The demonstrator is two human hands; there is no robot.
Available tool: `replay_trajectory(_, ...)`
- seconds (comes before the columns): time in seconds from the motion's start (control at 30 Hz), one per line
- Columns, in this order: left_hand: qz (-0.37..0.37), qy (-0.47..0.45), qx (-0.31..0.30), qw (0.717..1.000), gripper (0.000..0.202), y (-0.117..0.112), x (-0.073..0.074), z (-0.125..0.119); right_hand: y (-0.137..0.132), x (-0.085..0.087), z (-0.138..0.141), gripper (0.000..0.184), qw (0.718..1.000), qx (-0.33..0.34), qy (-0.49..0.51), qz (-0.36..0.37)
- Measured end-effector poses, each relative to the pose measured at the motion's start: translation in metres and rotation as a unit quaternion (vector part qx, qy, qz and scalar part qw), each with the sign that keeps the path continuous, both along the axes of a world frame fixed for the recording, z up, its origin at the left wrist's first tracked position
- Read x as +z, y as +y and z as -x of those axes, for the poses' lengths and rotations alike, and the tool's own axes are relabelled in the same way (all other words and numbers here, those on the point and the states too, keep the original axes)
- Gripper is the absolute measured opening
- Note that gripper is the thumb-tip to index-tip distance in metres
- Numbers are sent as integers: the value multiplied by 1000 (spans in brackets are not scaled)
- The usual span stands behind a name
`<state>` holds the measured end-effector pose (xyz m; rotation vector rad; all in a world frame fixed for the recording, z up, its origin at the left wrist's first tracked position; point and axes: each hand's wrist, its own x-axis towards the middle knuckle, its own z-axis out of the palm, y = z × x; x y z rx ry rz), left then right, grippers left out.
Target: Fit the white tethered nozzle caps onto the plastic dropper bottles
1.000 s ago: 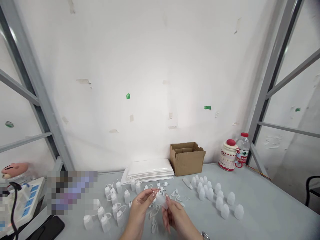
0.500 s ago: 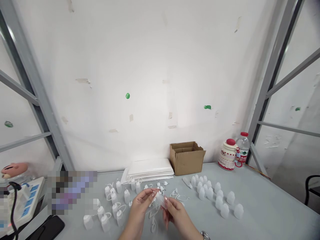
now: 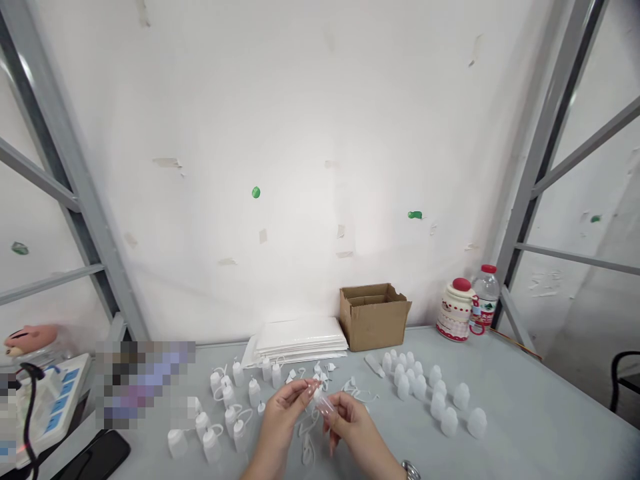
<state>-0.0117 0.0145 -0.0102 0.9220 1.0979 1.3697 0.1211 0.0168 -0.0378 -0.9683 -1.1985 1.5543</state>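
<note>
Small clear bottle (image 3: 327, 406) held up in front of the person, above the near-middle part of the table (image 3: 540, 417), tilted, top end toward upper left. Top end pinched by the left hand (image 3: 286, 408), between thumb and fingertips; exact grip on the white tip partly hidden. Lower body of the bottle gripped by the right hand (image 3: 351, 424), between thumb and curled fingers; neither hand spread, both bent inward around the same piece. Watch (image 3: 411, 471) worn on the right wrist.

Loose white caps (image 3: 307, 451) with straps scattered beneath and behind the hands, partly covered by them. Capped bottles (image 3: 211, 449) stood in a loose cluster left of the left hand, some with looped straps showing. Rounded white domes (image 3: 449, 422) spread right of the right hand, in a loose group; a long pale piece (image 3: 375, 365) laid flat at the group's far left.

White stack (image 3: 303, 337) set at the back against the wall (image 3: 300, 120), open box (image 3: 379, 328) placed just right of it. Red-lidded jug (image 3: 454, 315) and water bottle (image 3: 486, 291) placed side by side in the far right corner. Phone (image 3: 97, 456) laid at near left, beside the power strip (image 3: 67, 397). Area at left pixelated, contents unreadable.
</note>
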Motion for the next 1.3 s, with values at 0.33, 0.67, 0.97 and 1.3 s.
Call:
replay_trajectory(0.33,-6,16,-16,1000,31,-3,4,-2,-5,5,-4,40,977,122,150,88)
replay_trajectory(0.67,46,-114,-11,992,47,-3,-1,1,-8,17,-5,41,983,94,146,53)
replay_trajectory(0.97,56,-247,-30,967,28,3,-1,9,-2,10,-5,44,990,-39,109,78)
replay_trajectory(1.3,98,-171,-75,978,23,-1,0,1,-1,16,-9,42,985,-61,146,65)
